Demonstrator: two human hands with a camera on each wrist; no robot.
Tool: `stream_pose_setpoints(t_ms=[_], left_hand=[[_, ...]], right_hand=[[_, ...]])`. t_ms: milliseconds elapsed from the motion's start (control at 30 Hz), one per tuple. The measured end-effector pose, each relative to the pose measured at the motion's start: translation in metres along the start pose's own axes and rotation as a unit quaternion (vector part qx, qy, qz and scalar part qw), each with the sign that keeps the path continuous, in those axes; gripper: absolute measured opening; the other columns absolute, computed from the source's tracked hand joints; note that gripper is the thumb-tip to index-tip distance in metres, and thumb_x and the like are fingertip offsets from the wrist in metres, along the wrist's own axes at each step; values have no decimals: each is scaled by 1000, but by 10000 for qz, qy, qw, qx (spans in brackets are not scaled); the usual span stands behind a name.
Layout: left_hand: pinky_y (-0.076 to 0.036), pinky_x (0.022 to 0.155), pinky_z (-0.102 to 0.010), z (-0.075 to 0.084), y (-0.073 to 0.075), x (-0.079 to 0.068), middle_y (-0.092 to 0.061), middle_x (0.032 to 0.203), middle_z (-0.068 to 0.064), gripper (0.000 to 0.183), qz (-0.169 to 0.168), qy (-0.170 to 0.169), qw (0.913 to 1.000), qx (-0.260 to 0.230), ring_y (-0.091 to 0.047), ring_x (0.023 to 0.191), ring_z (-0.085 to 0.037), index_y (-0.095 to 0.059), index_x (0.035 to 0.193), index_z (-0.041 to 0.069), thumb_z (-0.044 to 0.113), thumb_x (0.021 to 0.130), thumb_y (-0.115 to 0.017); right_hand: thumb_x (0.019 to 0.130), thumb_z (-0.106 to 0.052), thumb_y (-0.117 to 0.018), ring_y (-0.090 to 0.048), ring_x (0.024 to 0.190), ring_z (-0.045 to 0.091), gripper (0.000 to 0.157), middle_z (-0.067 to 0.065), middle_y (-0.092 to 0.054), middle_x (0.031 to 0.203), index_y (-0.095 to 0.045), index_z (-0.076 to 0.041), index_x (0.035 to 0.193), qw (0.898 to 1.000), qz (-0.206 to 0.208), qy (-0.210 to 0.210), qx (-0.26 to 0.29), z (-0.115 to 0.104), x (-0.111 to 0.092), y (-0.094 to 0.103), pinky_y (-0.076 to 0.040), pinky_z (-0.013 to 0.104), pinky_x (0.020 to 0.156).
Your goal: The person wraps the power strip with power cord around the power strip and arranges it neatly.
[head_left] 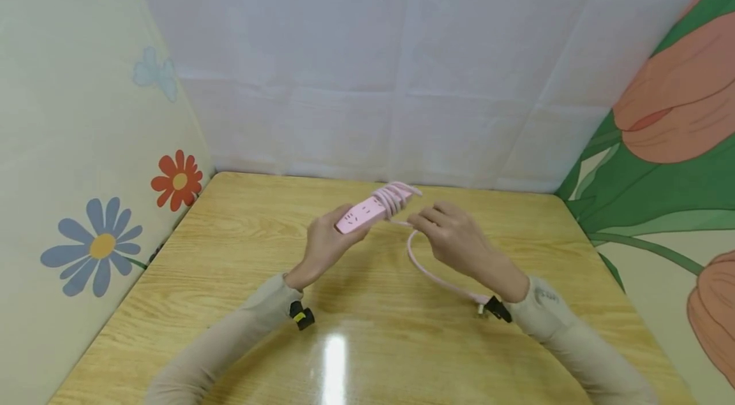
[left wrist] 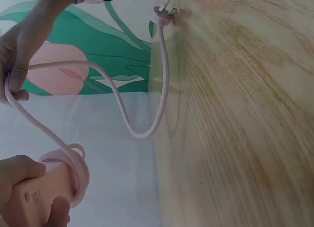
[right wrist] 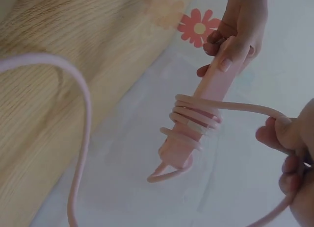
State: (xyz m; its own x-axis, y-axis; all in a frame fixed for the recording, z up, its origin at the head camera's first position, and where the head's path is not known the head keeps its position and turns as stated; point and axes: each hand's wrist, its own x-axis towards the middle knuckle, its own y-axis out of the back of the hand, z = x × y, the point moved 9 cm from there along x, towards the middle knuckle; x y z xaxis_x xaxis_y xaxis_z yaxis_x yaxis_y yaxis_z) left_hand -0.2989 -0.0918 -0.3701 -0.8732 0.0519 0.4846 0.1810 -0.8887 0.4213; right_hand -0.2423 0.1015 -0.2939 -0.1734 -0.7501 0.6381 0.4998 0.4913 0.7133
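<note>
My left hand grips one end of a pink power strip, holding it tilted above the table with its sockets facing up. Several turns of the pink cord wrap around the strip's far end. Just to the right, my right hand pinches the cord, which runs taut from the wraps to its fingers in the right wrist view. From there the loose cord curves down to the plug, whose metal prongs show near the tabletop. The strip's underside faces the left wrist view.
A wood-grain table stretches below both hands. Behind it hangs a white cloth. Painted flowers cover the left wall and the right wall. Each sleeve has a dark wrist device near the cuff.
</note>
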Motion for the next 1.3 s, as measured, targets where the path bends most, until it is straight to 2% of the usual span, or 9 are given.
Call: stream_pose_setpoints(t_ms=[133, 233, 367, 667, 833, 933, 1033, 1167, 1300], left_hand=[[-54, 62, -29, -4, -7, -3, -73, 99, -10, 42, -301, 113, 9994, 91, -64, 76, -15, -70, 116, 2, 15, 78, -84], [-54, 61, -27, -6, -14, -7, -73, 99, -10, 45, -624, 180, 9978, 134, -64, 76, -14, -69, 118, 3, 16, 78, -85], [-54, 61, -26, -6, -21, -10, -72, 100, -10, 48, -906, 168, 9956, 162, -64, 78, -15, -68, 120, 2, 17, 78, -84], [-55, 60, -26, -8, -25, -13, -72, 101, -10, 47, -998, 249, 9946, 113, -65, 79, -15, -67, 120, 2, 16, 78, -84], [-55, 60, -25, -8, -28, -14, -72, 100, -10, 46, -964, 249, 9949, 141, -65, 78, -15, -68, 119, 3, 17, 79, -84], [-55, 60, -24, -6, -29, -12, -72, 100, -10, 46, -903, 198, 9955, 227, -65, 76, -14, -68, 119, 2, 17, 79, -84], [-54, 60, -24, -3, -30, -11, -72, 100, -11, 47, -889, 113, 9955, 311, -65, 75, -14, -67, 120, 2, 17, 79, -84], [-54, 63, -24, 1, -33, -12, -73, 100, -9, 46, -981, -126, 9944, 383, -65, 77, -13, -68, 119, 2, 17, 78, -84], [-54, 63, -23, 3, -39, -16, -73, 101, -8, 44, -1257, -283, 9906, 454, -64, 77, -12, -68, 118, 2, 18, 80, -83]], right_hand=[[68, 21, -58, -51, 74, 25, 46, 10, -66, 91, -71, 3, 107, 9995, -194, 233, -33, -3, -3, -4, -46, 33, 62], [70, 21, -65, -48, 69, 23, 46, 8, -67, 93, -73, -1, 109, 9995, -158, 259, -76, -3, -7, -3, -44, 30, 55], [72, 18, -67, -53, 67, 21, 43, 6, -68, 93, -74, -6, 108, 9998, -44, 187, -103, 1, -10, -1, -46, 28, 48], [75, 18, -66, -52, 67, 20, 39, 6, -69, 88, -75, -4, 106, 9998, 80, 77, 185, 6, -11, 2, -44, 26, 46], [74, 18, -63, -51, 71, 21, 41, 7, -70, 91, -74, -3, 107, 9995, -17, 292, 111, 0, -8, 0, -46, 28, 53], [76, 17, -61, -51, 69, 22, 38, 7, -71, 92, -74, -2, 106, 9986, 157, 500, 116, -5, -5, 0, -46, 28, 54], [92, 10, -54, -54, 68, 22, 26, 7, -72, 91, -75, -2, 102, 9966, 465, 658, 144, -10, -1, 2, -48, 29, 53], [106, -6, -40, -61, 69, 22, 37, 6, -72, 87, -76, -4, 97, 9934, 686, 917, 112, -16, 2, 5, -52, 29, 51], [96, -2, -55, -64, 68, 21, 21, 6, -72, 87, -76, -5, 98, 9941, 496, 958, 76, -16, 2, 2, -53, 28, 49]])
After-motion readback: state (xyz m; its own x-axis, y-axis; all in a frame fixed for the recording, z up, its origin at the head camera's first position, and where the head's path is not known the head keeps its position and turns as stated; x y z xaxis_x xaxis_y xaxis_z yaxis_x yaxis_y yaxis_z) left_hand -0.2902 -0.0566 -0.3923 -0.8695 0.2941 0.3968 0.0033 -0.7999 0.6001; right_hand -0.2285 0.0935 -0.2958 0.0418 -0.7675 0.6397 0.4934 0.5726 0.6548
